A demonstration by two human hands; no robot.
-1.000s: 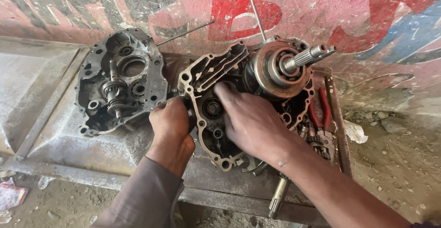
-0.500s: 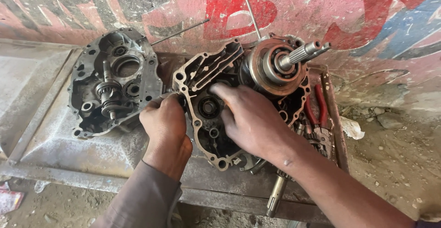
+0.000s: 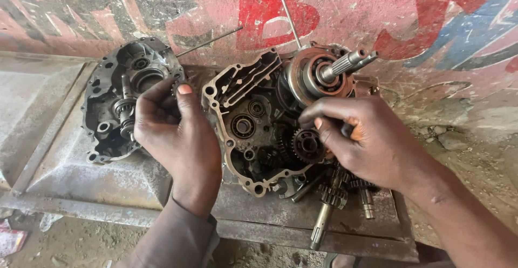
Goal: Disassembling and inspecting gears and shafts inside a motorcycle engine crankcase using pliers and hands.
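Resting on a metal tray (image 3: pixel 65 165) (painted wall (image 3: pixel 410 14) behind), left hand (image 3: pixel 172 133) half-curled, right hand (image 3: pixel 367 138) pinching a gear (image 3: pixel 307 145).

The left hand (image 3: pixel 175 125) has moved off the open crankcase (image 3: pixel 253 133) toward the left cover (image 3: pixel 116 100); the right hand (image 3: pixel 367 138) has drawn back rightward, uncovering the gears (image 3: pixel 306 144).

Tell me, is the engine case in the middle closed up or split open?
Split open. The middle engine case shows bare gears and bearings inside, and its other half lies apart, by the left hand.
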